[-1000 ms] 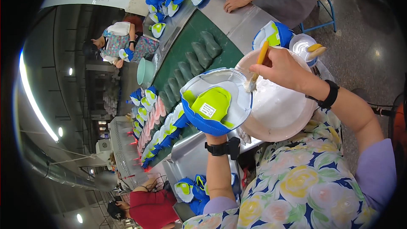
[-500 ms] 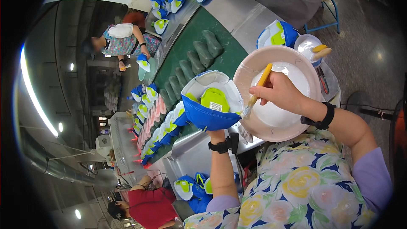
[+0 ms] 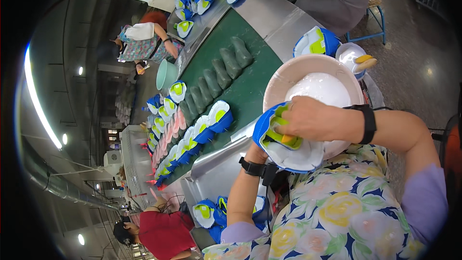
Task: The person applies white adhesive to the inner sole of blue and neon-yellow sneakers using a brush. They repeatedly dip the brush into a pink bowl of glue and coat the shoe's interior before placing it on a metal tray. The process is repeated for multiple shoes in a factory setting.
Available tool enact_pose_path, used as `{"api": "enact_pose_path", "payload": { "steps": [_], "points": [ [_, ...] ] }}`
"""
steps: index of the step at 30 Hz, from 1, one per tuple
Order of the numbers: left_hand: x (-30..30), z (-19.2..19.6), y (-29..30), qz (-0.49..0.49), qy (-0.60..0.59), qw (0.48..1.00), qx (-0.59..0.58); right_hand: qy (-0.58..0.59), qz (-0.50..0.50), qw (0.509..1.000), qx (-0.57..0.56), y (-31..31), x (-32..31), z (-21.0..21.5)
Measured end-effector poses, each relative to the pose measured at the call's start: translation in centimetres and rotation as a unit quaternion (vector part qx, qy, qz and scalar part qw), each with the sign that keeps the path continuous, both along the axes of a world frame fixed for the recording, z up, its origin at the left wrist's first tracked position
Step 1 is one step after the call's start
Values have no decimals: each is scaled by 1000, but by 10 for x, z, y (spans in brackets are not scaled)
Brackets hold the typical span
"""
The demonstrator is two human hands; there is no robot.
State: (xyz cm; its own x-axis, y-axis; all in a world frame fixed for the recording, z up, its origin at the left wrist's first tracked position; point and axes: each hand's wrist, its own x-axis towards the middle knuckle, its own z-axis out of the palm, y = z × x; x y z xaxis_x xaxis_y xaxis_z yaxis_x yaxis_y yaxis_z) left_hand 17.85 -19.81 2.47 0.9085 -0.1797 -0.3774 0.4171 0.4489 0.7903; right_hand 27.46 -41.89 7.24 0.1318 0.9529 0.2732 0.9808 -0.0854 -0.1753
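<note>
Two bare hands work at one shoe upper (image 3: 299, 155), which is blue outside, with white and lime lining. We see it held in the air, tilted, its opening turned up and toward the right, in front of the near left part of a pale pink basin (image 3: 275, 81).

We see the left hand (image 3: 256, 153) grasping the upper from its left, near side, most of the fingers hidden behind it. The right hand (image 3: 308, 119) lies over the upper with its fingers bent into the lining. A yellow piece (image 3: 289, 138) shows below those fingers, but we cannot tell how firmly they grip it.

White liquid (image 3: 323, 88) fills the bottom of the basin. Just beyond the basin we find another blue upper (image 3: 332, 42), and to its right a white tub (image 3: 349, 55) with yellow handles (image 3: 365, 61).

Farther left we see a green belt (image 3: 255, 74) carrying dark shoe-shaped pieces (image 3: 222, 73), pink ones (image 3: 169, 135) and a row of uppers (image 3: 201, 130). Near left, more uppers (image 3: 204, 213) lie by a metal tray (image 3: 219, 163). Across the belt, a mint bowl (image 3: 166, 74) stands near a co-worker (image 3: 139, 43).
</note>
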Motion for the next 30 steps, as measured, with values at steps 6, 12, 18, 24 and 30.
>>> {"api": "enact_pose_path", "payload": {
  "steps": [6, 12, 18, 24, 30],
  "points": [
    [-17, -14, -5, 111, -25, 984, -138, 72, -15, 983, 166, -36, 24, 19],
    [-23, -23, -22, 101, -34, 974, -200, 161, 100, 921, 340, -40, 18, 26],
    [-19, -16, -33, 104, -16, 986, -128, 101, 197, 909, 352, 0, 14, 25],
    [-21, -8, -35, 123, -25, 987, -103, 172, 102, 951, 236, -11, 41, 17],
    [-18, -6, -35, 134, -17, 986, -96, 280, -4, 940, 198, -19, 57, 17]
  ]
}}
